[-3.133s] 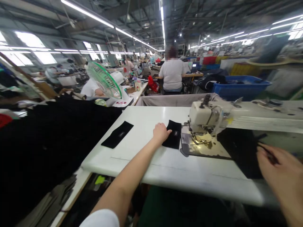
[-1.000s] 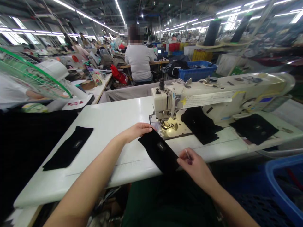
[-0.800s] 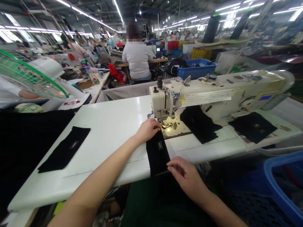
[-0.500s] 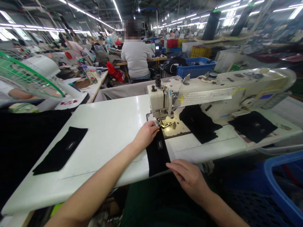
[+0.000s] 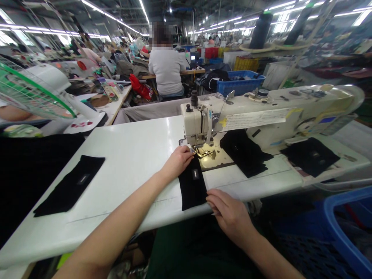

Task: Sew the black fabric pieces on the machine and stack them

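Observation:
A black fabric piece (image 5: pixel 192 195) with a small dark label (image 5: pixel 195 174) lies on the white sewing table, its far end at the presser foot (image 5: pixel 203 153) of the sewing machine (image 5: pixel 200 120). My left hand (image 5: pixel 180 159) is closed at that far end, fingertips pinching the cloth just beside the foot. Lower down, my right hand (image 5: pixel 228 212) has its thumb and fingers together on the right edge of the same piece, close to its near corner. The needle's tip is hard to make out.
Another labelled black piece (image 5: pixel 72 186) lies at the left of the table. Right of the needle are a pile of black pieces (image 5: pixel 244 153) and a further one (image 5: pixel 310 155). A blue basket (image 5: pixel 334 217) stands at lower right, a green-rimmed fan (image 5: pixel 37 91) at left.
The black fabric piece has slid slightly forward toward the presser foot. My right hand has moved forward with its edge; my left hand has shifted only a little.

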`<state>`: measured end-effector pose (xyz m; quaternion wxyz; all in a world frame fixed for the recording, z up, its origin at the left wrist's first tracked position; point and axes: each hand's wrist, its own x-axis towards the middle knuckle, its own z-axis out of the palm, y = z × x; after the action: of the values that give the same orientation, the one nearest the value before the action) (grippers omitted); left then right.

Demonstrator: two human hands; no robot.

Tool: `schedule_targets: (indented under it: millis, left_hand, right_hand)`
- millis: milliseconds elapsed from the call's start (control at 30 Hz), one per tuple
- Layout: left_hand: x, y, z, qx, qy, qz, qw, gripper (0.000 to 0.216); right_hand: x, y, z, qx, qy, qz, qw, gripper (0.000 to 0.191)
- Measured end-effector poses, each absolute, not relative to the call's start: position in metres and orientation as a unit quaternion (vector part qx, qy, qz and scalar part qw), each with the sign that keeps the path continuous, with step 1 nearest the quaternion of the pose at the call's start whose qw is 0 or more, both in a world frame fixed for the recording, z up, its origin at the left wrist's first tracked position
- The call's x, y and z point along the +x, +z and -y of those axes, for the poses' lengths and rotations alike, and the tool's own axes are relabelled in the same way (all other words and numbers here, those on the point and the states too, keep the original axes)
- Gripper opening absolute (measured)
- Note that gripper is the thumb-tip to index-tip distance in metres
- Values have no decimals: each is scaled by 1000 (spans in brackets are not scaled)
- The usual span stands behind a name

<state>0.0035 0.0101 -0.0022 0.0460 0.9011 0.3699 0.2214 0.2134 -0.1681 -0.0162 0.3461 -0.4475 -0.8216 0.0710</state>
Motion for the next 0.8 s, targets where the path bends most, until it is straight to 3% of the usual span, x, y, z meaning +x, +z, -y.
schedule_targets:
  millis: [400, 800]
  left_hand:
    - [2, -2, -11, 902, 234, -358, 62, 23]
    - [4, 11, -5, 918, 169, -360, -4, 23]
  right_hand:
    - [214, -7, 163, -457, 109, 841, 268, 29]
    - [214, 0, 162, -472, 113, 847, 218, 30]
